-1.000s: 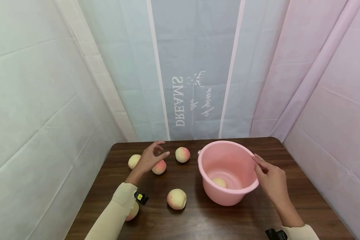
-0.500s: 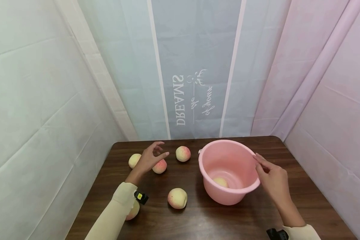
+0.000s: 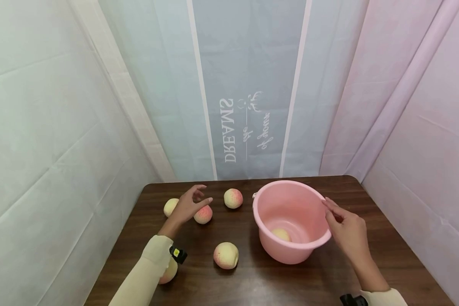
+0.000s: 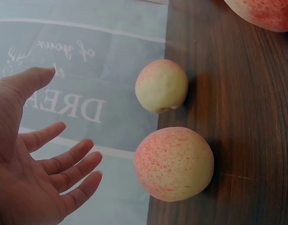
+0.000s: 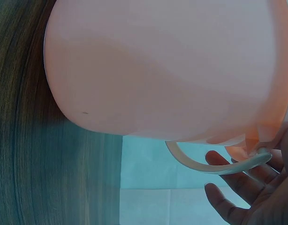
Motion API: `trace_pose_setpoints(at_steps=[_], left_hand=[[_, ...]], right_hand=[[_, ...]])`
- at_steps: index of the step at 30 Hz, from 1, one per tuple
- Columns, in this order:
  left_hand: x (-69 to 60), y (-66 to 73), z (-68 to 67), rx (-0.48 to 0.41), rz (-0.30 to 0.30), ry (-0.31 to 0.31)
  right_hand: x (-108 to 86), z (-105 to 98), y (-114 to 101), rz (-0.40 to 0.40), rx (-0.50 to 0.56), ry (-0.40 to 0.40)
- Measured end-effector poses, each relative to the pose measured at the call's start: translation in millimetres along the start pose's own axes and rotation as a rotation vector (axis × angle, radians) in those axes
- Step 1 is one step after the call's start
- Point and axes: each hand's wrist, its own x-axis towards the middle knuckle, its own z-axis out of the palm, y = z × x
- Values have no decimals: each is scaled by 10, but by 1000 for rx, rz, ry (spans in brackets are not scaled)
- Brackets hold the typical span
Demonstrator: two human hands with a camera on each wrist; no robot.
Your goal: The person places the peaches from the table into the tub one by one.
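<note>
A pink bucket (image 3: 287, 254) stands upright on the table, with a peach (image 3: 281, 234) lying inside at the bottom. My right hand (image 3: 348, 229) holds the bucket's right rim between thumb and fingers; the white handle (image 5: 205, 166) hangs beside these fingers in the right wrist view. On the left, my left hand (image 3: 185, 208) hovers with relaxed, spread fingers, holding nothing. Just beyond its thumb lies a red-tinged peach (image 3: 203, 215), partly covered by the hand. A pale peach (image 3: 171, 207) sits to its left. Left wrist view: two peaches (image 4: 174, 164) lie apart from the fingers.
One peach (image 3: 233, 198) lies toward the table's back edge, another (image 3: 226, 256) left of the bucket. A further peach (image 3: 168, 273) is partly hidden by the left sleeve (image 3: 147, 267). The dark wooden table (image 3: 260, 289) is enclosed by fabric walls (image 3: 61, 148).
My left hand has shifted slightly left and down. The right hand and the bucket keep their places, and the head view moves a little.
</note>
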Motion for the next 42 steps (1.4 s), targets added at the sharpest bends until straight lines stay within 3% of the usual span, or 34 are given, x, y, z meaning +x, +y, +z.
trace_pose_setpoints(at_steps=[29,42], left_hand=[[13,-124,-10,9,-65,-32],[49,-164,-30,-2,-117,-61]], right_hand=[[-3,-1,-18,-10,-25,23],[64,-24,-44,3,-17,-7]])
